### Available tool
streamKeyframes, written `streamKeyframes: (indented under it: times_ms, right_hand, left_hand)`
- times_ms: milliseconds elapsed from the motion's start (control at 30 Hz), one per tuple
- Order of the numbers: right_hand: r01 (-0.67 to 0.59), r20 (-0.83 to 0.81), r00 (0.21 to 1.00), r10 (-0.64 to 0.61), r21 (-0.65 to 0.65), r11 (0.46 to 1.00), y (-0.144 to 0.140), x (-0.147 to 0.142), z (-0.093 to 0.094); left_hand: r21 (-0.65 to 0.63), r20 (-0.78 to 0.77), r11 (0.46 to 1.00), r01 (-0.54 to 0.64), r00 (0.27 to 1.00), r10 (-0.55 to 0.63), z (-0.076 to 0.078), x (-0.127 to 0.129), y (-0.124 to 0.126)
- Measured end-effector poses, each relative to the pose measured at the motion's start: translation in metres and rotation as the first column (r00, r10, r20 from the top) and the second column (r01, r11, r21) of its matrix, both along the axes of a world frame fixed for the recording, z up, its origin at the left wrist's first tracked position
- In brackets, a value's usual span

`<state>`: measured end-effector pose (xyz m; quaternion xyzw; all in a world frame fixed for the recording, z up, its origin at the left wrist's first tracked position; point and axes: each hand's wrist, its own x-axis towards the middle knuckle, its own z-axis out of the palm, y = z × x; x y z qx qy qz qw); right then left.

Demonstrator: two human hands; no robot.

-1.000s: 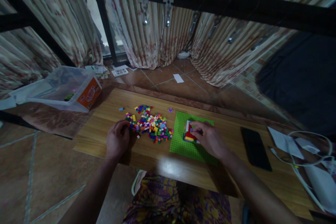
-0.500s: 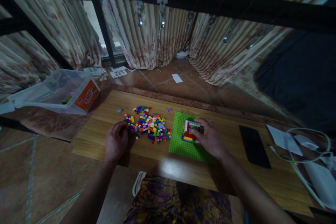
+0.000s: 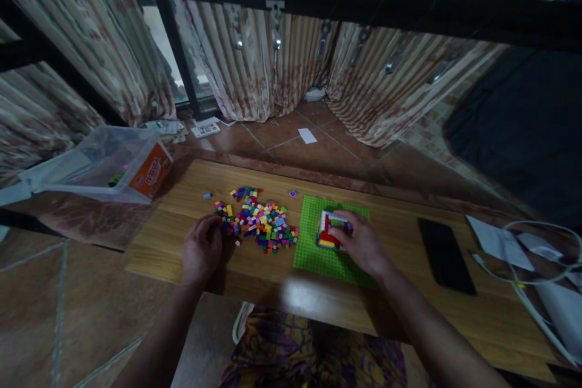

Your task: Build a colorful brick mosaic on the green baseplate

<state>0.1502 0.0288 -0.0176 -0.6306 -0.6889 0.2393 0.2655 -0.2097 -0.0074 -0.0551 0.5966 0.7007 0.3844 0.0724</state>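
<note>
The right hand (image 3: 361, 244) is resting on the green baseplate (image 3: 318, 254), its fingers lying loosely curled and pressing on the right side and top of a small brick build (image 3: 328, 229) of red, white and yellow pieces. The fingers are touching the build rather than closing round it; whether the thumb is gripping it from below cannot be told. The build is sitting on the middle of the baseplate, which is lying flat on the wooden table (image 3: 254, 267), right of centre.

The left hand (image 3: 201, 248) is lying on the table to the left, fingers curled in, its fingertips touching the near left edge of the pile of loose bricks (image 3: 259, 224). Whether it is pinching a brick cannot be told. The pile is spreading between the two hands, just beside the left edge of the baseplate.

Further right on the table a dark phone (image 3: 446, 256) is lying flat, well apart from the baseplate, and beyond it white papers and a cable (image 3: 522, 248). Far left, off the table, a clear plastic box with an orange label (image 3: 113, 163) is lying on the floor.
</note>
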Motion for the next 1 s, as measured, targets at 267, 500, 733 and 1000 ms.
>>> streamKeyframes:
  times_ms: [267, 500, 733, 1000]
  right_hand:
    - [-0.094, 0.091, 0.991, 0.093, 0.011, 0.996, 0.004, 0.006, 0.004]
    - [-0.233, 0.334, 0.921, 0.199, 0.062, 0.971, 0.053, -0.051, 0.033]
    - [-0.347, 0.51, 0.778, 0.368, -0.14, 0.927, 0.092, -0.109, 0.013]
    - [-0.373, 0.469, 0.797, 0.381, -0.113, 0.921, 0.077, -0.12, 0.004]
  left_hand:
    - [0.013, 0.031, 1.0, 0.016, 0.999, -0.016, 0.0, 0.0, -0.001]
    - [0.02, 0.047, 1.0, 0.015, 0.999, -0.016, 0.0, 0.002, -0.003]
    - [0.017, 0.128, 1.0, 0.025, 0.991, -0.027, 0.007, 0.004, -0.006]
    - [-0.006, 0.205, 1.0, 0.024, 0.979, -0.022, 0.008, 0.001, -0.008]
